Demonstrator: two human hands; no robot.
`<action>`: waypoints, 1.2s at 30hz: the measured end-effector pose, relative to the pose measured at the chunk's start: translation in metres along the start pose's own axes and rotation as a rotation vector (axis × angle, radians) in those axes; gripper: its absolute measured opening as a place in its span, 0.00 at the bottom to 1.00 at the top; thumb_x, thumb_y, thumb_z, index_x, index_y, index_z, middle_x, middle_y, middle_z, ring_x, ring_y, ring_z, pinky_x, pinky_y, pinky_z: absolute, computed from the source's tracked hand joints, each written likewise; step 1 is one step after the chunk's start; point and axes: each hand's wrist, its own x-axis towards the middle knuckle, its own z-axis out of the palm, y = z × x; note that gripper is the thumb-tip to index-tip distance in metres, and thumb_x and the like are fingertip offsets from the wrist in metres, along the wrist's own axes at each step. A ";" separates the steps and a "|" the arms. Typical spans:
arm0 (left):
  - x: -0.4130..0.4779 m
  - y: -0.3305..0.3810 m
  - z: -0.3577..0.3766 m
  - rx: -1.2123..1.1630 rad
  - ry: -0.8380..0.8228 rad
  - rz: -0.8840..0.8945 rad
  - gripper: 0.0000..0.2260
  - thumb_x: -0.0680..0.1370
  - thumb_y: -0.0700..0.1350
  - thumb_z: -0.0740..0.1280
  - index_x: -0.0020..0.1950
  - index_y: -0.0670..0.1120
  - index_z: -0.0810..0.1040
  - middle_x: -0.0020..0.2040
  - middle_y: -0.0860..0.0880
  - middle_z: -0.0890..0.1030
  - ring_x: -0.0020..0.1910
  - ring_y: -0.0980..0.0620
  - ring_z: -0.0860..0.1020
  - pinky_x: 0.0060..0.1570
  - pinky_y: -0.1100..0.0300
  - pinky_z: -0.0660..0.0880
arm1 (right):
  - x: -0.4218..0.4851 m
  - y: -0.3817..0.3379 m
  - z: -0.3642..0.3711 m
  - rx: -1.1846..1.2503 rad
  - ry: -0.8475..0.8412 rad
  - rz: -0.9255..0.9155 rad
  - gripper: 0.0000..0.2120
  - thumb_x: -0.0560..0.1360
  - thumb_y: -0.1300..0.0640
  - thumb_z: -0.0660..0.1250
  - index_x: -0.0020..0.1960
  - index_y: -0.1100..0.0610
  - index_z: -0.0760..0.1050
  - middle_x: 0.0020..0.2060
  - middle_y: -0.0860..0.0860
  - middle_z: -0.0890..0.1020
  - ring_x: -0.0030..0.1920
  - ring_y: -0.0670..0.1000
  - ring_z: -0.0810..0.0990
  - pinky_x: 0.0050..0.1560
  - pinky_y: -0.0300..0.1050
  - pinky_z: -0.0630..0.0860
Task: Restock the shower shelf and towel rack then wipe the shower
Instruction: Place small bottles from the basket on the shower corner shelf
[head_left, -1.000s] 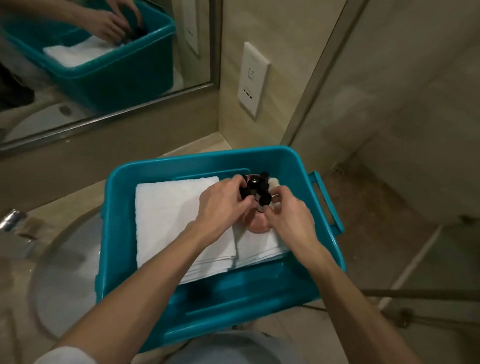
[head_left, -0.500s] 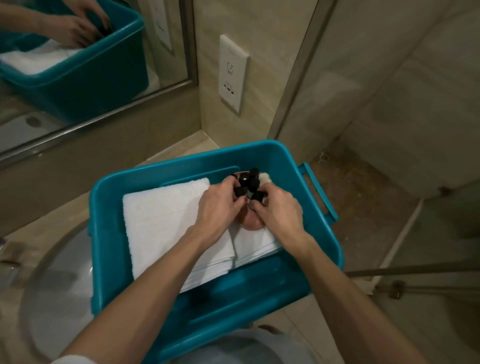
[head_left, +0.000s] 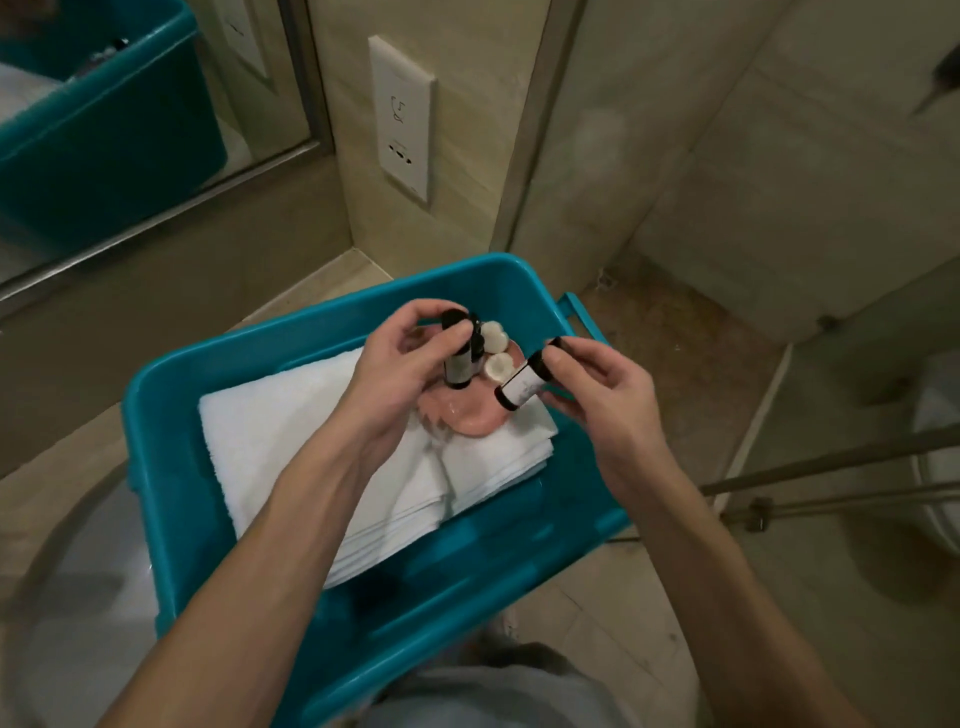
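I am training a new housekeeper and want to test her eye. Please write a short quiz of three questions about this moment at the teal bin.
1. True or false: the right hand holds a small bottle that is tilted, not upright.
2. Where do the folded white towels lie? A) inside the teal bin B) on the sink rim C) on the floor
3. Fill in: the left hand holds black-capped bottles upright; the dish below them is ___ in colour.

Key: 1 true; 2 A; 3 pink.
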 end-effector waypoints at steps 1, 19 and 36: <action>-0.004 0.002 0.008 -0.031 -0.026 -0.023 0.08 0.76 0.44 0.73 0.54 0.49 0.82 0.53 0.44 0.83 0.48 0.53 0.81 0.43 0.64 0.77 | -0.005 -0.002 -0.005 0.037 -0.003 0.020 0.07 0.77 0.58 0.72 0.55 0.56 0.83 0.48 0.51 0.87 0.51 0.48 0.86 0.56 0.48 0.82; -0.099 -0.062 0.275 0.151 -0.401 -0.056 0.11 0.74 0.50 0.69 0.54 0.48 0.81 0.43 0.47 0.83 0.39 0.52 0.79 0.49 0.53 0.75 | -0.107 0.001 -0.264 0.228 0.196 -0.060 0.21 0.68 0.45 0.74 0.56 0.56 0.82 0.54 0.62 0.83 0.52 0.65 0.84 0.55 0.61 0.80; -0.097 -0.108 0.582 0.029 -0.623 -0.095 0.08 0.81 0.46 0.66 0.58 0.46 0.80 0.44 0.47 0.82 0.38 0.53 0.78 0.42 0.59 0.74 | -0.083 -0.070 -0.549 0.052 0.420 -0.301 0.08 0.77 0.46 0.71 0.51 0.50 0.83 0.46 0.50 0.86 0.47 0.57 0.86 0.48 0.60 0.83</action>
